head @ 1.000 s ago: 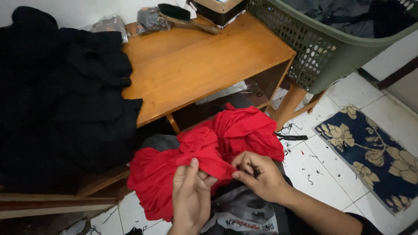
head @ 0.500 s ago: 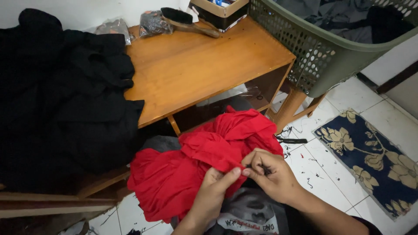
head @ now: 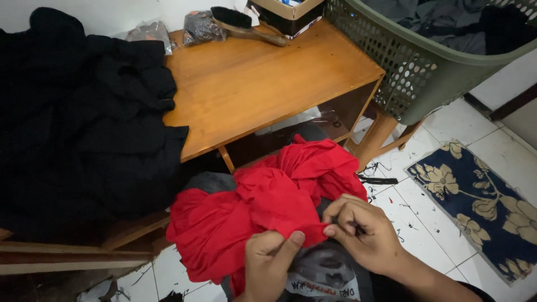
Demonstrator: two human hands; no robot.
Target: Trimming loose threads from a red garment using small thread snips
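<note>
Since a second ago our left hand has slid off the top of the red garment toward its near edge, meeting our right hand there. Our left thumb and fingers now pinch the cloth's edge; our right hand is curled with fingertips pressed together on the same edge, touching the left thumb. We see the garment bunched across our lap, just below the wooden table. Black clothes pile on the left, a green laundry basket sits upper right, and a brush lies at the table's far edge.
</note>
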